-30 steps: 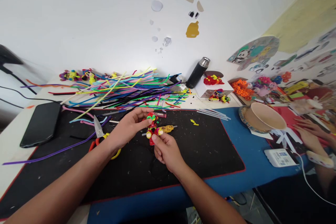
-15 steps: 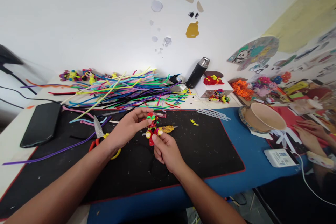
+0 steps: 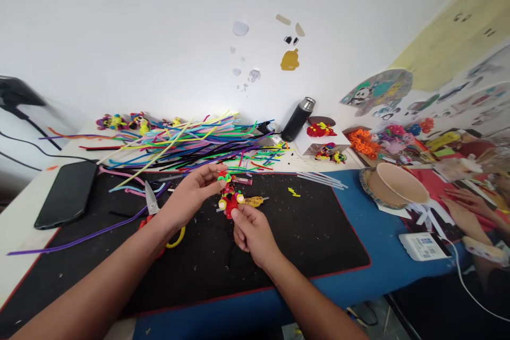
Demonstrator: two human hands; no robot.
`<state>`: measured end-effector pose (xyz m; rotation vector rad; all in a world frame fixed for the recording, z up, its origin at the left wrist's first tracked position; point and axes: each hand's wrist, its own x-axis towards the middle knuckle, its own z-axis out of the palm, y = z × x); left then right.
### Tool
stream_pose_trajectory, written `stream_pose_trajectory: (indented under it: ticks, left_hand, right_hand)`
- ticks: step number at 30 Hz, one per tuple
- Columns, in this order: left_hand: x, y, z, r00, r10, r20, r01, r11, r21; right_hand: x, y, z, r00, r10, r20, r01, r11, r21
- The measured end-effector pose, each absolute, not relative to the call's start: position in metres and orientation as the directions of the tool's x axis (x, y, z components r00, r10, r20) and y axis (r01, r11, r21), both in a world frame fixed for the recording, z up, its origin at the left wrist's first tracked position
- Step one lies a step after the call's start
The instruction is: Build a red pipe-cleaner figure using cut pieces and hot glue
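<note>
Between my hands, above the black mat (image 3: 311, 244), is a small red pipe-cleaner figure (image 3: 230, 202) with green, yellow and white parts. My left hand (image 3: 195, 191) pinches its top near the green loops. Thumb and fingers of my right hand (image 3: 252, 231) grip its lower red end. Just behind the figure lies a yellow patterned tool (image 3: 254, 201), partly covered. Scissors (image 3: 151, 202) with red and yellow handles rest on the mat, partly under my left forearm.
A heap of coloured pipe cleaners (image 3: 199, 141) spreads along the wall. A black phone (image 3: 67, 194) lies at left. A black flask (image 3: 297, 121), a bowl (image 3: 402, 183) and a white box-like device (image 3: 424, 247) stand to the right. Another person's hands (image 3: 466, 204) are at far right.
The figure has turned so more of its front shows, and my right fingers have shifted from its side to its lower end. The whole view has tilted slightly upward.
</note>
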<state>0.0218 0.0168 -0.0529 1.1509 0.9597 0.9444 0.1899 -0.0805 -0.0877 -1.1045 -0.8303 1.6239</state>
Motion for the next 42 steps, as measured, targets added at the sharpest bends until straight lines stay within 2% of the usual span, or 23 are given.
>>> stream_pose_trajectory:
  ticks: [10, 16, 26, 42]
  left_hand:
    - [0.014, 0.016, -0.049, 0.356, 0.932, -0.073, -0.056, 0.100, 0.993]
    - [0.011, 0.011, -0.040, 0.259, 0.963, -0.074, -0.110, 0.106, 0.988]
    - [-0.010, 0.007, -0.063, 0.269, 0.954, -0.130, 0.048, 0.122, 0.991]
    - [-0.015, -0.001, -0.066, 0.291, 0.944, -0.157, 0.152, 0.116, 0.982]
  right_hand:
    - [0.188, -0.080, -0.083, -0.113, 0.954, -0.276, -0.293, -0.298, -0.908]
    - [0.201, -0.075, -0.076, 0.019, 0.964, -0.264, -0.293, -0.247, -0.924]
    - [0.248, -0.068, -0.079, 0.193, 0.949, -0.250, -0.221, -0.206, -0.953]
    - [0.269, -0.069, -0.085, 0.248, 0.938, -0.243, -0.210, -0.193, -0.958]
